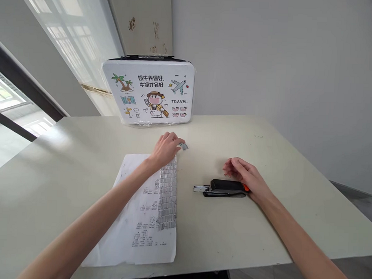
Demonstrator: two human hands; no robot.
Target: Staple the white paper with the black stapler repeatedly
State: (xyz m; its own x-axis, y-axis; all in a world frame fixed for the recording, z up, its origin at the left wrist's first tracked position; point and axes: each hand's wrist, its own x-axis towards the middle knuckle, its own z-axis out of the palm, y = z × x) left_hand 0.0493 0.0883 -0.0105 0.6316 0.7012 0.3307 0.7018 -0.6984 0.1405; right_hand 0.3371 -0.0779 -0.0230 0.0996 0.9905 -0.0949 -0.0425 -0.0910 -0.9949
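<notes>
Silvery piece (184,146), small & flat, pinched btwn thumb & fingers of L hand (167,149), which reaches fwd over the far edge of the paper. R hand (241,174) loosely half-curled, thumb uppermost, just above or on the bench (can't tell which). Stapler (228,188) lies just on the near side of R hand's fingers, blk w/ orange at the rear, by R wrist; can't tell if they touch. Its metal tongue (199,189) sticks out toward L hand's side. White printed paper (140,211) sits under L wrist & forearm; dense rows of silvery staples (167,196) run along its R edge, from just below L hand back twd the body. Pale bench (225,234) under both hands. Beyond L hand: white case (151,89) standing upright, clear plastic wrap, cartoon cow, palms, plane, "TRAVEL". Grey wall (268,57) well past R hand; glossy white panel (70,29) behind case; window (6,90) far out on L hand's outer side.
</notes>
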